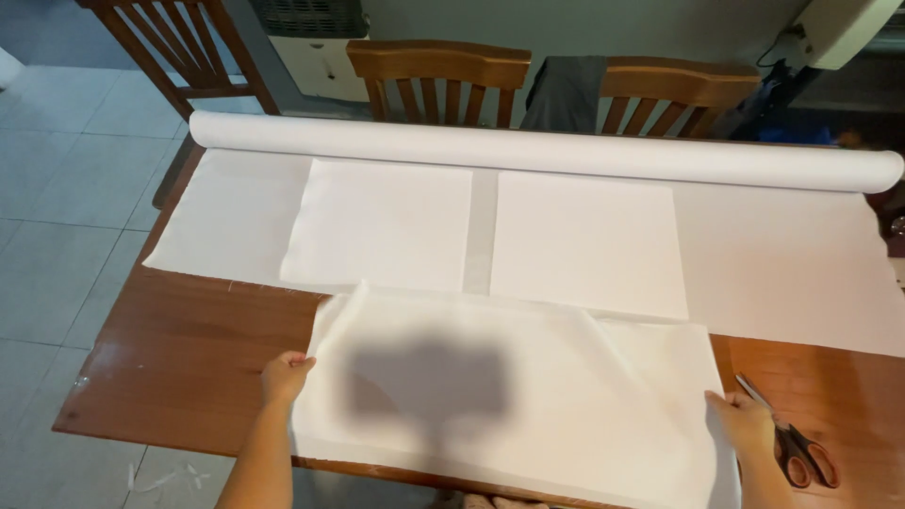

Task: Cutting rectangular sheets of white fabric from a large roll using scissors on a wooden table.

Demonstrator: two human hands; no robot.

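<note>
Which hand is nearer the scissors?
Right. The right hand grips the white cloth sheet's right edge, right beside the scissors. The left hand holds the opposite edge, far across the table.

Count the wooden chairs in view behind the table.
3. One chair stands at the far left, one chair behind the table's middle, and one chair to its right, with dark cloth draped beside it. More may be out of frame.

On the table (189, 349) in front of me, a fabric roll (537, 151) lies across the far edge, its unrolled sheet (792, 273) spread toward me. Two cut pieces (382, 226) lie side by side on that sheet. Nearer me lies a wider piece (566, 396), my left hand (285, 375) at its left edge, my right hand (745, 422) at its right. Scissors (797, 448) lie just right of that hand. Chairs (438, 80) stand behind the table.
</note>
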